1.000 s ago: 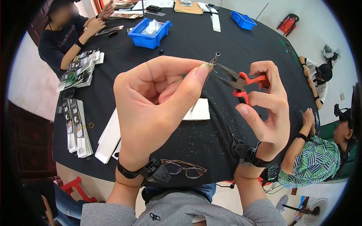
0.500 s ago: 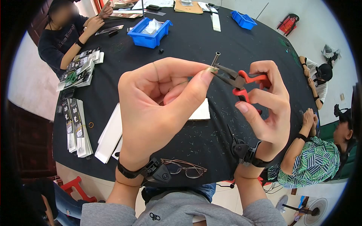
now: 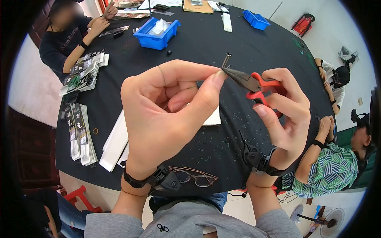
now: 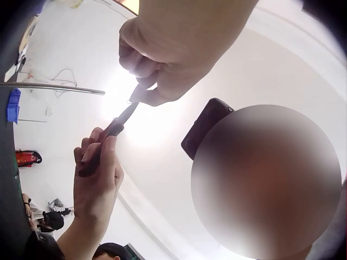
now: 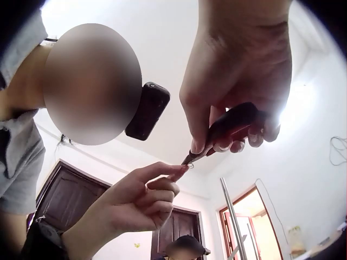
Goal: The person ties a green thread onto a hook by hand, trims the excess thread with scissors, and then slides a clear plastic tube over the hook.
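My left hand (image 3: 170,111) pinches a tiny piece between thumb and index fingertips; a thin curved wire end (image 5: 191,166) shows there in the right wrist view, the rest being hidden by the fingers. In my right hand (image 3: 287,111) are needle-nose pliers (image 3: 247,82) with red handles, fingers and thumb around the grips. Their jaws are closed, with the tips right at the left fingertips. A slim metal tube (image 3: 226,60) rises just behind the fingertips, above a white square base (image 3: 214,118) partly hidden by the left hand.
Eyeglasses (image 3: 194,177) lie near the table's front edge. White strips (image 3: 113,144) and packaged stacks (image 3: 82,135) are on the left. A blue bin (image 3: 156,39) stands farther back, another blue bin (image 3: 256,20) beyond. Small clippings dot the black cloth. Other people sit around the table.
The pliers' jaws were spread apart and have closed, their tips moving in to the left fingertips. The left hand shifted slightly; the thin wire seen earlier in the head view is now hidden.
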The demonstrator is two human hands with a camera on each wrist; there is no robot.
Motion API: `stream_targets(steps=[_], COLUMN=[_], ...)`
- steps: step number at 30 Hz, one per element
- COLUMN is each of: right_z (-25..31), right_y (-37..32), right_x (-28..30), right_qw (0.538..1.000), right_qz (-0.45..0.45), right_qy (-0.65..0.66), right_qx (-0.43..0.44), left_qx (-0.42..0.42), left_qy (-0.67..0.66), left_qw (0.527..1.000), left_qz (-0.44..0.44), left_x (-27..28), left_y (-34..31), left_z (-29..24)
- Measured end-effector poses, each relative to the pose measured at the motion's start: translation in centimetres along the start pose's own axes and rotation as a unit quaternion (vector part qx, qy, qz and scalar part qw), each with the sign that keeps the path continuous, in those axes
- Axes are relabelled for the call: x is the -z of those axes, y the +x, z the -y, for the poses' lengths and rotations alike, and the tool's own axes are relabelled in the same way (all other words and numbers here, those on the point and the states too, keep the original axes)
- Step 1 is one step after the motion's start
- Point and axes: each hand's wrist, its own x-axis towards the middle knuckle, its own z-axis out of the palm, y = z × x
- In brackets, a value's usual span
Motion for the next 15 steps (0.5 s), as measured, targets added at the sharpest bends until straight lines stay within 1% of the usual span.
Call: stream_targets(steps=[4, 6, 7, 9, 11, 12, 14, 15], right_z=[0.0, -0.2, 0.5, 0.5, 0.1, 0.0, 0.2, 0.4], right_y=[0.0, 0.0, -0.3, -0.6, -1.1, -1.4, -1.6, -1.6], right_x=[-0.3, -0.4, -0.1, 0.7, 1.8, 2.1, 2.7, 2.9], right_qw=[1.000, 0.998, 0.995, 0.991, 0.991, 0.991, 0.992, 0.992], right_qz=[-0.001, -0.040, -0.076, -0.121, -0.125, -0.126, -0.122, -0.121], right_qy=[-0.007, 0.023, 0.063, 0.062, 0.033, 0.021, 0.005, -0.018], right_qx=[0.018, 0.042, -0.013, 0.006, 0.035, 0.041, 0.030, 0.031], left_qx=[-0.005, -0.011, -0.025, -0.039, -0.028, -0.029, -0.043, -0.042], left_qy=[0.010, 0.023, 0.043, 0.058, 0.033, 0.030, 0.033, 0.030], left_qw=[1.000, 0.999, 0.998, 0.996, 0.997, 0.997, 0.998, 0.999], left_qz=[-0.021, -0.029, -0.045, -0.062, -0.066, -0.066, -0.016, -0.017], left_x=[-0.1, 0.1, 0.2, 0.3, 0.4, 0.4, 0.6, 0.6], left_y=[-0.1, -0.1, 0.2, 0.2, 0.1, 0.0, -0.2, -0.3], left_z=[-0.3, -0.1, 0.1, 0.1, -0.5, -0.6, -0.8, -0.8])
